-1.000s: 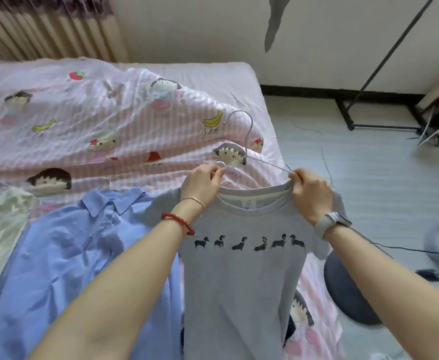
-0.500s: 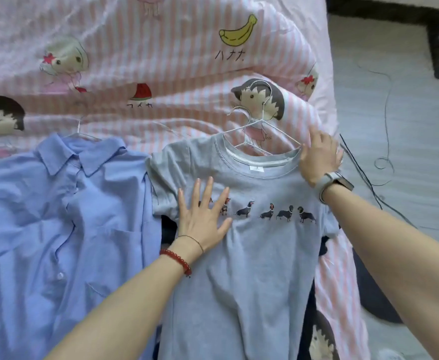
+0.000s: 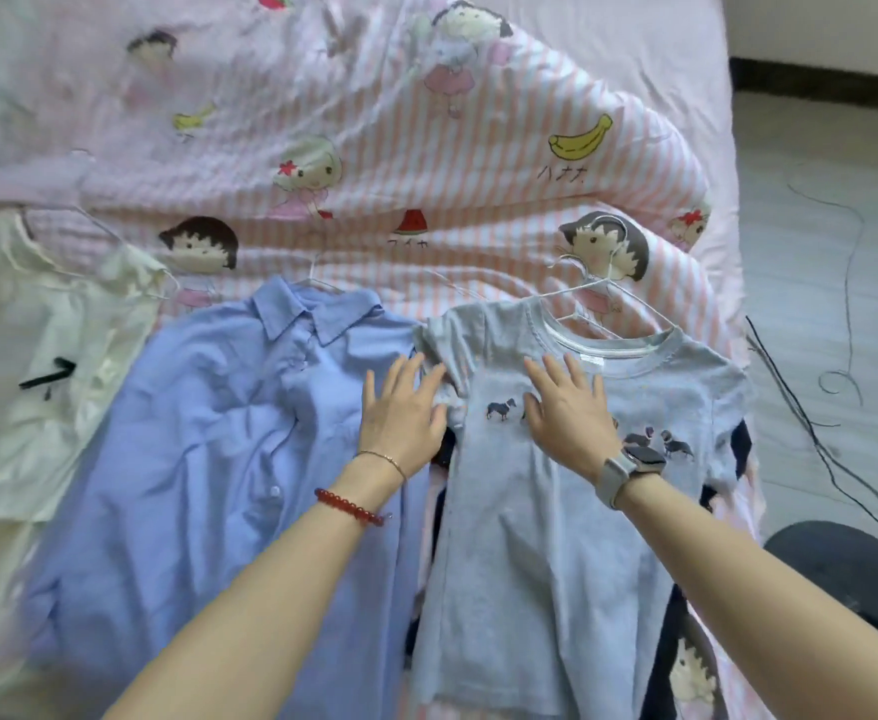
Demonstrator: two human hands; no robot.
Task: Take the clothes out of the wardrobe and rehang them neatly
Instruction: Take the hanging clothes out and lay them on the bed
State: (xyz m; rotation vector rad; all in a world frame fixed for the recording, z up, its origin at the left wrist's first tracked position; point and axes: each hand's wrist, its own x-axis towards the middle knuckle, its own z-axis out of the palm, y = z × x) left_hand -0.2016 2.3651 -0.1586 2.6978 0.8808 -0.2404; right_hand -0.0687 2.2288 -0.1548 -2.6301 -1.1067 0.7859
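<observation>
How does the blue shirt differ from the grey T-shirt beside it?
The blue shirt has a pointed collar and buttons; the grey T-shirt has a round neck and a row of small dogs. The blue shirt looks larger. Both lie flat on the bed, each on a white wire hanger.

banana caption: beyond the right hand [image 3: 566, 413], on the pink striped bedsheet [image 3: 426, 163], three Japanese characters, ハナナ as far as they can be read, stand just under the printed banana [image 3: 580, 138].
watermelon caption: beyond the left hand [image 3: 400, 413], under the printed watermelon slice [image 3: 411, 222] on the same bedsheet, a short line of characters, partly creased; the last reads カ, the rest cannot be told.
neck label: just beyond the right hand's fingertips, a small white tag [image 3: 589, 358] inside the collar of the grey T-shirt [image 3: 530, 537]; its print is too small to read.
watch face: on the right wrist, the watch [image 3: 644, 456] shows a dark screen with nothing to read.
</observation>
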